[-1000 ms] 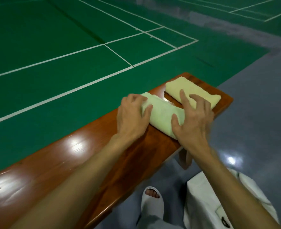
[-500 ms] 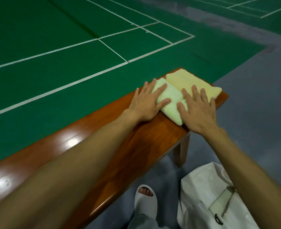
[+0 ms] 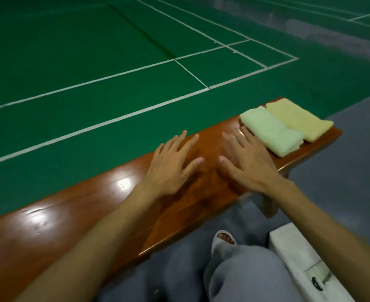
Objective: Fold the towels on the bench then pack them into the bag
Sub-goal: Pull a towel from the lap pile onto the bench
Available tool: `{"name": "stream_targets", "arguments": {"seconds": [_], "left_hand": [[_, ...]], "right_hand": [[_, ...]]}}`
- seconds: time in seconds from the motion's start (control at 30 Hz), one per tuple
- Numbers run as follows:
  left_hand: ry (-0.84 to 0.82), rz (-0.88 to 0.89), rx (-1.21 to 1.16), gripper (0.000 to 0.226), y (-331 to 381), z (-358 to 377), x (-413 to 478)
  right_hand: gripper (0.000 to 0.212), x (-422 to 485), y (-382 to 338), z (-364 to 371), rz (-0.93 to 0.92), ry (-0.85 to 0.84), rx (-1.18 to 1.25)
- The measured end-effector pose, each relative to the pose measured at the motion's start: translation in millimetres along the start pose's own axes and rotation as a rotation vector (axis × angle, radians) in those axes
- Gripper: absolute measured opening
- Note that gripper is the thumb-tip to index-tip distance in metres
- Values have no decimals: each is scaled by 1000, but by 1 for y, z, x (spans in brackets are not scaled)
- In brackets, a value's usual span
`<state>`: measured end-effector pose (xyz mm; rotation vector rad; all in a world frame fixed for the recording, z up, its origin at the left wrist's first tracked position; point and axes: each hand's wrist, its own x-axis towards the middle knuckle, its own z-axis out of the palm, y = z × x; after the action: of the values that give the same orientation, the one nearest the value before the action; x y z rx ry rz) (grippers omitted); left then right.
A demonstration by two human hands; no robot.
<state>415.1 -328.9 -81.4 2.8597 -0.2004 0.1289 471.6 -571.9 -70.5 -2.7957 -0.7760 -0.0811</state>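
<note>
Your 2 folded towels, green towel (image 3: 272, 131) and yellow towel (image 3: 298, 119), sit on the bench (image 3: 179, 205); left hand (image 3: 171, 164) and right hand (image 3: 247, 162) spread flat, empty; bag (image 3: 303, 256) unpacked.

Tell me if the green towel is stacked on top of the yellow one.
No. The green towel lies on the bench beside the yellow towel, not on it.

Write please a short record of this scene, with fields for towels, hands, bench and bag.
green towel: folded, on the bench, against the yellow towel
yellow towel: folded, at the bench end
left hand: open, fingers spread, holds nothing
right hand: open, near the green towel, holds nothing
bench: glossy brown wood
bag: white, on the floor beside the bench
progress: both towels folded, neither packed
</note>
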Motion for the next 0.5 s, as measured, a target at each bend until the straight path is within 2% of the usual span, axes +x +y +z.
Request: {"name": "stream_targets", "arguments": {"seconds": [0.13, 0.3, 0.43, 0.5], "left_hand": [[14, -157, 39, 75, -65, -44, -112], [104, -437, 94, 80, -148, -107, -283], [122, -663, 187, 81, -203, -136, -415], [118, -772, 209, 84, -225, -143, -469]], "right_hand": [[88, 5, -109, 13, -199, -96, 49], [91, -4, -272, 39, -467, -195, 100], [71, -31, -400, 69, -650, -228, 205], [64, -47, -453, 87, -677, -264, 293]]}}
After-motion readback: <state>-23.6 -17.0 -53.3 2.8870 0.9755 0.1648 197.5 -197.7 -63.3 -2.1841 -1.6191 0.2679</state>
